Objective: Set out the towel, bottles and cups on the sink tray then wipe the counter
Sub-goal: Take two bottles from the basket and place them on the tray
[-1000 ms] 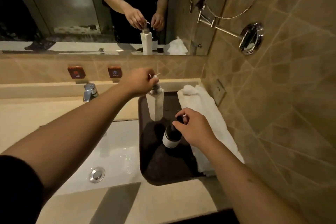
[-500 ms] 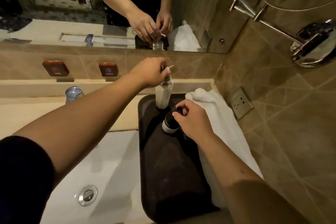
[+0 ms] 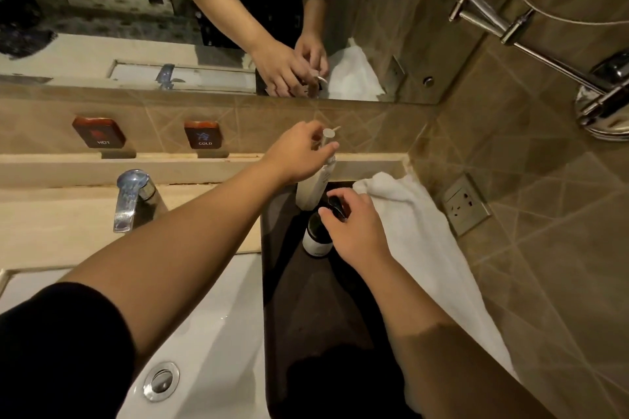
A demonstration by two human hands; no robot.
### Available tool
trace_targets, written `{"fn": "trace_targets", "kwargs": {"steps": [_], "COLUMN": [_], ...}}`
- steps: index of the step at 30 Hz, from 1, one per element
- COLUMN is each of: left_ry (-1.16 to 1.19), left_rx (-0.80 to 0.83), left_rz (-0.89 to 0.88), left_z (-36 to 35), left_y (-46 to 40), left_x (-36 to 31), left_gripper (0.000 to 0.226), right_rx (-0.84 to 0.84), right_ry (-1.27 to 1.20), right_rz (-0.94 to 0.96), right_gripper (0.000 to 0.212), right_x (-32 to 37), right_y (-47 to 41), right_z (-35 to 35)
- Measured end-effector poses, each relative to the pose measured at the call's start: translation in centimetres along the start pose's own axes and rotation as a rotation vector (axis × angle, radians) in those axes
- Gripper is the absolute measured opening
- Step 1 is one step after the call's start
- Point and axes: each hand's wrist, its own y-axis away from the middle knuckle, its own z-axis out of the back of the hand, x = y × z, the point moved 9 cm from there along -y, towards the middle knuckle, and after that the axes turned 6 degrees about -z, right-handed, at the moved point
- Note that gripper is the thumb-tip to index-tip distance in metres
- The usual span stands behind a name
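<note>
While gripping the neck of the white pump bottle [image 3: 315,180], left hand [image 3: 299,156] curled round it, fingers pressed onto the collar just under the silver pump head [image 3: 328,133]. Bottle upright at the far end of the dark tray [image 3: 306,323], base on the tray floor, directly beneath that grip. Right hand [image 3: 357,231] nearer, fingertips [image 3: 326,213] pinched on the black cap of the dark bottle [image 3: 316,235] with the white label band (label text too small to read). Dark bottle just on the near side of the white one, seemingly touching or nearly so; cannot tell which. Standing on the tray too, below the right-hand pinch, slightly tilted as seen from above. White towel [image 3: 418,241] to the right of both grips, lying lengthwise along the tray's right edge, against the tiled wall [image 3: 544,282]. Left of the grips: white basin [image 3: 221,333] with its metal drain [image 3: 160,381], chrome tap [image 3: 131,199] on the beige counter [image 3: 51,224]. Beyond the left hand, red plaques marked HOT [image 3: 98,132] and COLD [image 3: 203,134], then the mirror [image 3: 102,10] repeating both hands. Wall socket [image 3: 465,204] to the right of the towel.
</note>
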Motion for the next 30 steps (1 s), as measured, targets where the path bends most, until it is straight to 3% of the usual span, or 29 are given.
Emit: {"fn": "trace_targets", "kwargs": {"steps": [4, 8, 10, 18, 25, 30], "left_ry": [0.055, 0.178, 0.183, 0.241, 0.225, 0.2], "left_rx": [-0.007, -0.014, -0.006, -0.009, 0.051, 0.082], "left_rz": [0.016, 0.059, 0.08, 0.055, 0.078, 0.161], "left_z": [-1.1, -2.1, -2.7, -3.4, -3.9, -3.1], "left_y": [0.6, 1.6, 1.9, 2.6, 2.2, 4.4], "left_x": [1.1, 2.8, 3.7, 4.8, 5.6, 5.6], "left_gripper": [0.039, 0.067, 0.07, 0.068, 0.071, 0.091], "right_rx": [0.024, 0.028, 0.065, 0.065, 0.074, 0.043], "right_ry": [-0.105, -0.135, -0.147, -0.065, -0.118, -0.024], "right_rz": [-0.039, -0.121, -0.154, -0.211, -0.266, -0.303], "right_gripper": [0.052, 0.076, 0.082, 0.061, 0.07, 0.067], "right_x": [-1.2, -3.2, -4.0, -5.7, -5.8, -6.1], "right_y": [0.6, 1.3, 1.7, 2.4, 3.5, 6.3], "right_z": [-0.5, -1.5, -2.4, -3.2, -3.0, -0.6]}}
